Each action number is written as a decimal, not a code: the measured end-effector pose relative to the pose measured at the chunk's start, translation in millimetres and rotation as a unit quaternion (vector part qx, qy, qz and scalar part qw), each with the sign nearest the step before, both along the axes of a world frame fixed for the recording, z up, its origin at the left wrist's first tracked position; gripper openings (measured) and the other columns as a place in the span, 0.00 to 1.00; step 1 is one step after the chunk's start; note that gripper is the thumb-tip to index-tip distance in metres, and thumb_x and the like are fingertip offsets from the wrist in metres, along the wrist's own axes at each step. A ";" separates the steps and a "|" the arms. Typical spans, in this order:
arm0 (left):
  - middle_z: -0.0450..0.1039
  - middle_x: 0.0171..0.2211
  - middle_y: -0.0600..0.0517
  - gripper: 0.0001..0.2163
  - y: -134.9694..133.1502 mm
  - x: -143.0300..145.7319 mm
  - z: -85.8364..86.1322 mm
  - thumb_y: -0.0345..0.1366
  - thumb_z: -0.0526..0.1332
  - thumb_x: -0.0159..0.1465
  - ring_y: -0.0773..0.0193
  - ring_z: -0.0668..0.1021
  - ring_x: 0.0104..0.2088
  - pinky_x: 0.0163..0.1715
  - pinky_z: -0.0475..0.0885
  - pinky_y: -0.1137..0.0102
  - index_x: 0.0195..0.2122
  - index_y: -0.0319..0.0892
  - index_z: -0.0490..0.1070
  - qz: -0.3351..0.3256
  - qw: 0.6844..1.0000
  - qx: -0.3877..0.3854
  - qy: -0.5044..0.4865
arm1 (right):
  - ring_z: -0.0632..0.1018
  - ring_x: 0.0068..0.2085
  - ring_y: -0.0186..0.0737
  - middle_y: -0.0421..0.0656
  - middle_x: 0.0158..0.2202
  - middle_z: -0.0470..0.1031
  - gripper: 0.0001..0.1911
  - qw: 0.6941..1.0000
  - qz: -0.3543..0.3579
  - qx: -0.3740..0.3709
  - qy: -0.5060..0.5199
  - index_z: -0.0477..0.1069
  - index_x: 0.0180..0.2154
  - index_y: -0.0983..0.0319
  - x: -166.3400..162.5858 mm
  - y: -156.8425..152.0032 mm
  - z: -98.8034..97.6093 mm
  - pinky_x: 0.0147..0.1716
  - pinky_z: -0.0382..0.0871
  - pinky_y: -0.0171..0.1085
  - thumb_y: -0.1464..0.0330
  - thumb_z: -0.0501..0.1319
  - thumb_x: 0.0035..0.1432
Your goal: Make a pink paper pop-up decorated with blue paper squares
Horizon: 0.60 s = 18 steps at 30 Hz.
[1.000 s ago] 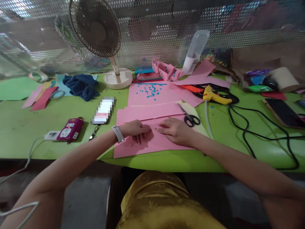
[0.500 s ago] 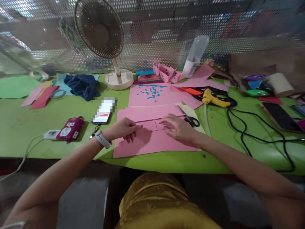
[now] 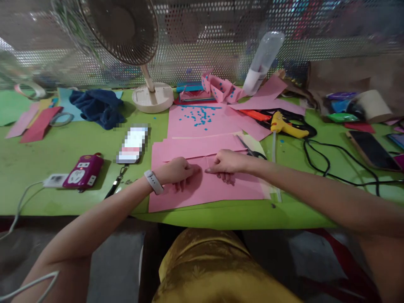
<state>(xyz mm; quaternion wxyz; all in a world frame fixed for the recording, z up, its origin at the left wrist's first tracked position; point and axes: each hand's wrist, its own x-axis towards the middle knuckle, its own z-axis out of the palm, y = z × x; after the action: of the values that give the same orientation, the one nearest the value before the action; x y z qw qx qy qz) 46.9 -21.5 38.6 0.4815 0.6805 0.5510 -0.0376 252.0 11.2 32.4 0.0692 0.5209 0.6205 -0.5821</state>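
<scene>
A large sheet of pink paper (image 3: pixel 240 189) lies before me, with a folded pink strip (image 3: pixel 198 147) across its upper part. Over the middle of the sheet, my left hand (image 3: pixel 179 171) is closed in a pinch on a small pink paper piece. Facing it from the right, my right hand (image 3: pixel 226 163) also pinches this piece, thumb and forefinger together. My fingers cover most of the piece, and its outline blends with the sheet below. Black-handled scissors (image 3: pixel 258 155) rest just beyond my right wrist.
Blue dots lie on another pink sheet (image 3: pixel 183 126) behind. A yellow glue gun (image 3: pixel 288 126) and black cable (image 3: pixel 325 168) are on the right. A phone (image 3: pixel 134 143), purple power adapter (image 3: pixel 83 170), fan (image 3: pixel 153 97) and blue cloth (image 3: pixel 97 107) are on the left.
My right hand has gone from loosely spread fingers to a pinch. My left hand has moved slightly right. The view has shifted a little.
</scene>
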 end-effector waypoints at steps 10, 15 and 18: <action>0.70 0.12 0.50 0.28 0.1 -2.3 -2.1 0.59 0.52 0.63 0.67 0.70 0.10 0.14 0.66 0.73 0.17 0.40 0.64 0.003 1.000 -0.016 -0.020 | 0.72 0.16 0.33 0.42 0.16 0.72 0.19 0.997 -0.005 0.078 0.001 0.68 0.20 0.65 22.8 -8.3 7.3 0.17 0.67 0.32 0.59 0.63 0.57; 0.70 0.15 0.51 0.26 -1.3 -5.6 -3.4 0.55 0.50 0.66 0.68 0.72 0.14 0.18 0.67 0.73 0.20 0.40 0.66 0.008 0.977 0.206 -0.045 | 0.77 0.35 0.40 0.46 0.35 0.79 0.15 0.828 0.105 0.550 -0.008 0.75 0.36 0.63 41.4 -24.5 2.8 0.34 0.69 0.37 0.58 0.59 0.62; 0.78 0.30 0.46 0.18 6.6 -6.4 -7.2 0.46 0.53 0.69 0.62 0.79 0.31 0.34 0.73 0.68 0.31 0.39 0.74 -0.032 0.888 0.456 -0.051 | 0.77 0.42 0.41 0.49 0.42 0.78 0.12 0.700 0.236 0.674 -0.012 0.73 0.45 0.64 44.7 -31.2 -9.6 0.40 0.69 0.39 0.67 0.55 0.66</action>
<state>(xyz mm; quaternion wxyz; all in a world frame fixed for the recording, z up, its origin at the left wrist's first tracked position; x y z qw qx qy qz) 40.4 -14.9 31.4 0.1444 0.8432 0.4602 0.2373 296.7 -20.0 22.8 -0.1578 0.2719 0.9487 0.0332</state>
